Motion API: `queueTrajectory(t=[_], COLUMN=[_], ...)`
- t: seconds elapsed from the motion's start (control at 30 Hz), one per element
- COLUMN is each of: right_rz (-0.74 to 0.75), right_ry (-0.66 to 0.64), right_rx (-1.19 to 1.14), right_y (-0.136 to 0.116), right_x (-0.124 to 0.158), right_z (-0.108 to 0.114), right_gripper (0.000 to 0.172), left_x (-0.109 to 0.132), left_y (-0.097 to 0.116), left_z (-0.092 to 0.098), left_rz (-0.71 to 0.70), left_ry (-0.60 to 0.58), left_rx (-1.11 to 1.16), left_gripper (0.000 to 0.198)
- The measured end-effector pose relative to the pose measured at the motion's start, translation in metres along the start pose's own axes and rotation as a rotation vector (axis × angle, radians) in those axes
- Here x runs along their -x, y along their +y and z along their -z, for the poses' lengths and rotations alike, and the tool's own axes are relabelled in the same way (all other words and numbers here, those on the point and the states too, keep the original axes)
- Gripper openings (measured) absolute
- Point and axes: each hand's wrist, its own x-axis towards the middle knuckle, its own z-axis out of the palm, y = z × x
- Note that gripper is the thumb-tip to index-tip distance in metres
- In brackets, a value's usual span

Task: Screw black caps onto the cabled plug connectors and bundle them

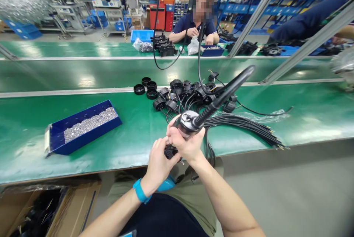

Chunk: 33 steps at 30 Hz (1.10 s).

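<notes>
Right hand [192, 145]: fingers wrapped round the corded black tool [188, 123]. Left hand [158, 159]: fingers held a small black part [170, 151] beneath it. Tool sat near the front edge of the bench [135, 145], capped end upward, long axis running down into the hands; tip hidden. Cord [224, 95] pointed upper right. Blue bin [91, 136] lay left.

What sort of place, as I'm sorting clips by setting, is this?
Probably a factory assembly area: a green bench bears a blue tray of small metal parts and a cluster of black cabled parts, while a co-worker is at another green bench opposite.
</notes>
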Motion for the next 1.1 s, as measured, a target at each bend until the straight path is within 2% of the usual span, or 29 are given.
queueTrajectory(t=[0.3, 0.53, 0.7, 0.87, 0.97, 1.1], right_rz=[-0.033, -0.037, -0.076, -0.002, 0.024, 0.004], right_ry=[0.014, 0.030, 0.005, 0.144, 0.162, 0.183], right_rx=[0.027, 0.029, -0.047, -0.263, -0.302, -0.284], right_y=[0.007, 0.008, -0.004, -0.040, -0.057, -0.049], right_x=[-0.005, -0.004, -0.004, 0.008, 0.020, 0.035], right_z=[0.001, -0.002, -0.005, 0.015, 0.032, 0.045], right_gripper=[0.040, 0.035, 0.028, 0.031, 0.032, 0.028], left_x=[0.001, 0.000, -0.003, -0.002, 0.001, 0.003], left_y=[-0.003, -0.006, -0.006, -0.006, -0.009, -0.013], left_z=[0.000, -0.003, -0.001, -0.001, -0.001, -0.001], left_rz=[-0.013, -0.038, -0.039, -0.076, -0.083, -0.131], left_ry=[-0.022, -0.002, -0.003, 0.007, 0.027, 0.028], left_rx=[0.033, 0.035, 0.014, -0.071, -0.081, -0.120], left_gripper=[0.028, 0.028, 0.032, 0.047, 0.057, 0.068])
